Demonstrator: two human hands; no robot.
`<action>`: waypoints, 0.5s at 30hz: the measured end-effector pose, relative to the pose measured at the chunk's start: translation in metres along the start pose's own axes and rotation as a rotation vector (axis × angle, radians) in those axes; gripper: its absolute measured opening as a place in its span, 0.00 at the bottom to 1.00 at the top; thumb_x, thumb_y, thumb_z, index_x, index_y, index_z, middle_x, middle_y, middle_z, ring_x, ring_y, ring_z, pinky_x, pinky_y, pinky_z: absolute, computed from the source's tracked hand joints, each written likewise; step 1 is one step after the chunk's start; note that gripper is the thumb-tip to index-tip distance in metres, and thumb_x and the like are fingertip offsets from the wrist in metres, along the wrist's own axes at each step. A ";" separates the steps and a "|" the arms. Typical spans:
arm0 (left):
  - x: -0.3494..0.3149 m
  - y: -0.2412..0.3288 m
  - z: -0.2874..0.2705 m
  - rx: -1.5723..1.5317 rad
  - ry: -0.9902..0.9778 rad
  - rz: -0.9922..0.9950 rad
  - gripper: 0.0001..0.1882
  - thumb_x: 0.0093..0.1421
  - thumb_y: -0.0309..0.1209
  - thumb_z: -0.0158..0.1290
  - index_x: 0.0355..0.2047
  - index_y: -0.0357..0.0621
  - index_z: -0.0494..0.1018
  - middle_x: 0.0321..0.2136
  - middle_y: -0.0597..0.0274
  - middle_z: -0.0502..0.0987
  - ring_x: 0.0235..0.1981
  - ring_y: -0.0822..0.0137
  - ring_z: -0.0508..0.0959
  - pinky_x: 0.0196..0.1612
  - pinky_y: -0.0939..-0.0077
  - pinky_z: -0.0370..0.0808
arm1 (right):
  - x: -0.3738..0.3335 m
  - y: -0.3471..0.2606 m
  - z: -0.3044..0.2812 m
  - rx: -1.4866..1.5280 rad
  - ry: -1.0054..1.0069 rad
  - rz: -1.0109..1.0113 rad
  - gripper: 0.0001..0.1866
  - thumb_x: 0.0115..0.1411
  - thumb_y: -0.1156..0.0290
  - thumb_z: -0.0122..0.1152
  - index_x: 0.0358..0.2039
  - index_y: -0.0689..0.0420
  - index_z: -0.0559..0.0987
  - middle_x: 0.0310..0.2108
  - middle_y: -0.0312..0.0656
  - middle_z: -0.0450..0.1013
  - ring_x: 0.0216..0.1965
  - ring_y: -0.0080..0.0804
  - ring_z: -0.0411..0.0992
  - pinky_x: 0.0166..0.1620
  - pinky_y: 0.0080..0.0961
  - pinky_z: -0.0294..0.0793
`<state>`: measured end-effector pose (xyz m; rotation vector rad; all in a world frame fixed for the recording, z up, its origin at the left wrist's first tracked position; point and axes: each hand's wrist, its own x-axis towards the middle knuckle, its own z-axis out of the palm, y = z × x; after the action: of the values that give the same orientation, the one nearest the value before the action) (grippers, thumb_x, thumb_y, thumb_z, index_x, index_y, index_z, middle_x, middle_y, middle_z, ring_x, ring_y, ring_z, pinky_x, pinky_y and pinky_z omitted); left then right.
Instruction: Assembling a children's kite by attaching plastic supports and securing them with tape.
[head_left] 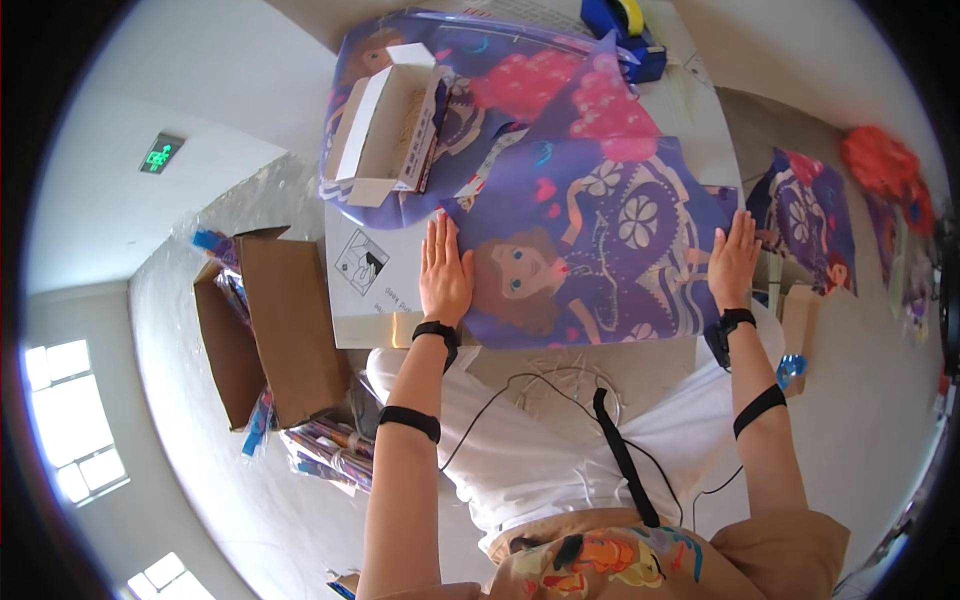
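Note:
A purple plastic sheet [590, 255] printed with a cartoon princess lies across the table in front of me, its near edge hanging over my lap side. My left hand [445, 268] rests flat on the sheet's left edge, fingers together and stretched away from me. On the opposite edge lies my right hand [733, 262], its fingers also straight and slightly apart. Neither hand grips anything. Behind, more of the same printed film [500, 90] lies in loose folds. An open white carton [385, 135] sits on that film at the left.
A blue tape dispenser [645, 60] with yellow tape stands at the table's far end. An open cardboard box [285, 330] is on the floor at left, beside rolled, wrapped packs [330, 450]. Further printed sheets [805, 220] and a red plastic bundle [880, 165] lie at right.

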<state>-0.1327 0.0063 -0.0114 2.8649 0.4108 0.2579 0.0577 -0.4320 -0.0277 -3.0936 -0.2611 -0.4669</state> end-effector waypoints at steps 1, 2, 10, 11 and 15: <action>-0.003 -0.008 -0.003 0.021 0.000 -0.023 0.31 0.68 0.39 0.43 0.67 0.39 0.52 0.69 0.54 0.51 0.71 0.55 0.48 0.70 0.59 0.48 | 0.000 -0.006 0.000 0.010 0.001 -0.009 0.27 0.71 0.56 0.39 0.66 0.57 0.59 0.67 0.51 0.56 0.69 0.46 0.52 0.67 0.49 0.51; -0.005 -0.013 -0.005 0.009 0.031 -0.071 0.31 0.68 0.38 0.44 0.67 0.39 0.53 0.69 0.53 0.51 0.71 0.55 0.48 0.70 0.59 0.49 | 0.004 -0.009 -0.002 0.006 -0.024 -0.014 0.27 0.71 0.56 0.39 0.65 0.58 0.60 0.67 0.52 0.56 0.68 0.46 0.53 0.66 0.49 0.53; -0.019 -0.049 0.001 -0.044 0.223 -0.185 0.28 0.64 0.30 0.45 0.63 0.33 0.57 0.66 0.46 0.57 0.68 0.50 0.55 0.68 0.57 0.54 | 0.005 -0.003 0.008 -0.013 0.004 -0.094 0.30 0.71 0.52 0.39 0.64 0.61 0.62 0.65 0.52 0.59 0.66 0.49 0.56 0.64 0.44 0.58; -0.026 -0.058 0.000 0.031 0.222 -0.169 0.27 0.64 0.30 0.45 0.62 0.32 0.58 0.65 0.46 0.58 0.68 0.49 0.55 0.68 0.57 0.55 | 0.001 -0.011 0.013 -0.019 -0.018 -0.089 0.31 0.71 0.51 0.38 0.64 0.62 0.61 0.65 0.53 0.58 0.66 0.50 0.56 0.64 0.44 0.58; -0.009 -0.044 -0.058 -0.785 0.027 -0.338 0.18 0.60 0.24 0.49 0.51 0.34 0.72 0.51 0.46 0.75 0.56 0.54 0.72 0.58 0.62 0.69 | 0.025 0.078 0.035 -0.041 -0.100 -0.054 0.37 0.70 0.46 0.38 0.65 0.66 0.58 0.66 0.59 0.56 0.66 0.54 0.55 0.65 0.44 0.56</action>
<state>-0.1646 0.0566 0.0314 1.9944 0.6213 0.3091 0.1047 -0.5036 -0.0522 -3.1618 -0.3413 -0.3235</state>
